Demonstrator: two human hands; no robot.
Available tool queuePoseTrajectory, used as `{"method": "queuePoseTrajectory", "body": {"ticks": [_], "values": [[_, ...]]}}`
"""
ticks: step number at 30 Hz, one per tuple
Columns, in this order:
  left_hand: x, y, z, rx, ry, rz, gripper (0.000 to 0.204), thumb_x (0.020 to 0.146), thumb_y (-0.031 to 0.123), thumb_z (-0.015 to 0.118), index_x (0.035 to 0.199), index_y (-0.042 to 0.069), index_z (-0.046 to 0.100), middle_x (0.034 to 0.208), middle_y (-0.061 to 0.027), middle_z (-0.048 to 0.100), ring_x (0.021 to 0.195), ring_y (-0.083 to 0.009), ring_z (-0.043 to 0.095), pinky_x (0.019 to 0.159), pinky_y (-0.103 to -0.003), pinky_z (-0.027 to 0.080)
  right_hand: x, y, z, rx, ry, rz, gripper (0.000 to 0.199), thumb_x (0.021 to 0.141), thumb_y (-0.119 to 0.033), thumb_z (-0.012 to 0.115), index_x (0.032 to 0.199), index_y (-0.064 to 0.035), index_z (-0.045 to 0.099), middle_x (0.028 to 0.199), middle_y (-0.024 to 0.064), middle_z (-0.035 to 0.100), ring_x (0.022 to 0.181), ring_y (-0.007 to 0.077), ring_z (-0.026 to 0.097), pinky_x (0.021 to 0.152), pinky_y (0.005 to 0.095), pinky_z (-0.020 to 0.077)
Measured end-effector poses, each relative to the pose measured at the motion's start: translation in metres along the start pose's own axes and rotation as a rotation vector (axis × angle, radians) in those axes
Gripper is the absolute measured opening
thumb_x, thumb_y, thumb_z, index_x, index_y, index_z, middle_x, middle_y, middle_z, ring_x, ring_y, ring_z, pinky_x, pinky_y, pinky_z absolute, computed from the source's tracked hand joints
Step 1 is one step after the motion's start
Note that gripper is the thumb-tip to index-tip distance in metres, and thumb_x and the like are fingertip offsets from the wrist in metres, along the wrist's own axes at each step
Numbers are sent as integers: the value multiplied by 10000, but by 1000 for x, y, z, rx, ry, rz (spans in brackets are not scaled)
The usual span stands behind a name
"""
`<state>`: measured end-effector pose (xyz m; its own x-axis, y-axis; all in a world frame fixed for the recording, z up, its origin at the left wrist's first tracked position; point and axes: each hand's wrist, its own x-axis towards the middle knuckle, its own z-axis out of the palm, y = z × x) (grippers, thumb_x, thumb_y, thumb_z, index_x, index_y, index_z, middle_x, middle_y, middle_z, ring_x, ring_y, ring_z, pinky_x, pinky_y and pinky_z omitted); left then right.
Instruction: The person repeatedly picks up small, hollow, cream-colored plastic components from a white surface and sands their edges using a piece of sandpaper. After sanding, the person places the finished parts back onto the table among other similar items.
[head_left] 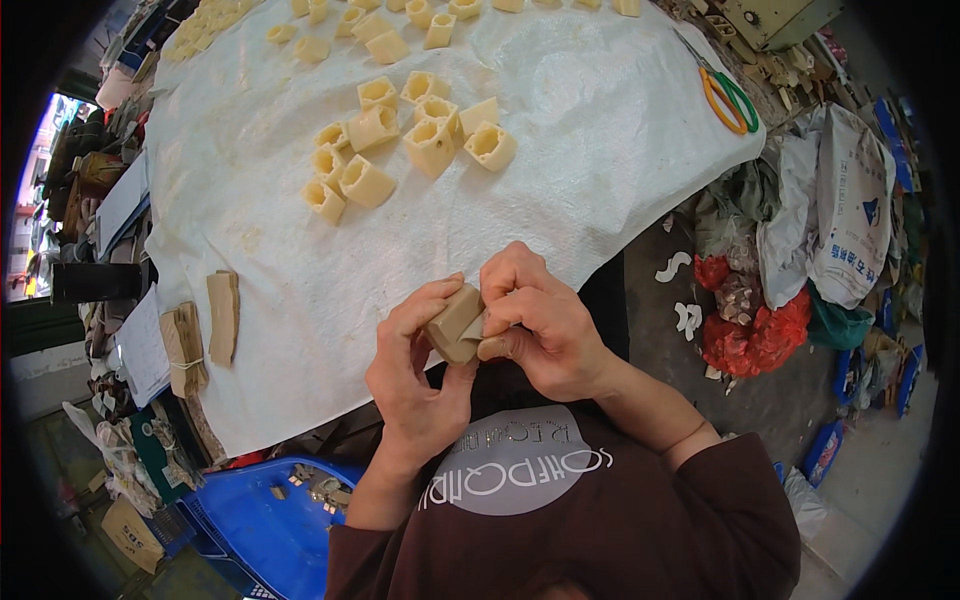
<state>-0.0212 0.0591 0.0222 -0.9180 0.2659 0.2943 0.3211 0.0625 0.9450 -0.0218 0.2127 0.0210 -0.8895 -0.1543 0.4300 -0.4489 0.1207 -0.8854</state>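
Close in front of my chest, my left hand (424, 372) grips a tan, flat-sided block (456, 318) between its thumb and fingers. My right hand (540, 325) pinches a small tan strip (474, 332) lying against the block's right side. The fingers partly hide this spot, so whether the strip is joined to the block cannot be told. Beyond my hands, a loose group of hollow, pale yellow angular pieces (430, 147) rests on a white sheet (480, 230); some stand with their openings up, others lie tilted.
Flat tan strips (223, 318) and a banded bundle of strips (184, 350) lie at the left edge. Scissors (728, 98) with orange and green handles rest at the far right. A blue bin (240, 510) stands at lower left; red net bags (757, 340) sit on the right-hand floor.
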Motion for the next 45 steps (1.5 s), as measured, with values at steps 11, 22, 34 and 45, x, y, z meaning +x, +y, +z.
{"method": "queuePoseTrajectory", "body": {"ticks": [11, 22, 34, 45], "values": [[-2, 2, -6, 209, -41, -5, 430, 766, -24, 654, 1131, -15, 427, 1176, -179, 510, 1090, -236, 519, 910, -351, 444, 9, -8, -1, -249, -125, -15, 168, 683, -53, 659, 749, -109, 515, 808, 12, 474, 846, 202, 464, 856, 398, 235], [-3, -5, -6, -139, -53, -215, 478, 701, -116, 632, 1120, -17, 423, 1155, -166, 532, 1032, -239, 568, 830, -324, 505, -10, 5, 10, -73, 123, -13, 156, 748, -69, 652, 793, -71, 503, 797, 46, 474, 780, 201, 431, 753, 327, 301], [-2, -6, -5, 201, -92, 62, 503, 669, -126, 642, 1122, -8, 458, 1136, -194, 540, 1030, -291, 572, 840, -333, 499, -9, 2, 12, -104, 90, 54, 159, 735, -59, 650, 786, -68, 499, 775, 52, 453, 751, 197, 429, 750, 312, 304], [-6, -9, 7, -104, -16, 34, 460, 721, -148, 603, 1105, -2, 395, 1196, -251, 479, 1155, -349, 482, 933, -404, 442, -13, 8, 3, 380, 81, 327, 157, 763, -50, 642, 735, -25, 490, 693, 37, 496, 625, 130, 482, 595, 262, 401]]}}
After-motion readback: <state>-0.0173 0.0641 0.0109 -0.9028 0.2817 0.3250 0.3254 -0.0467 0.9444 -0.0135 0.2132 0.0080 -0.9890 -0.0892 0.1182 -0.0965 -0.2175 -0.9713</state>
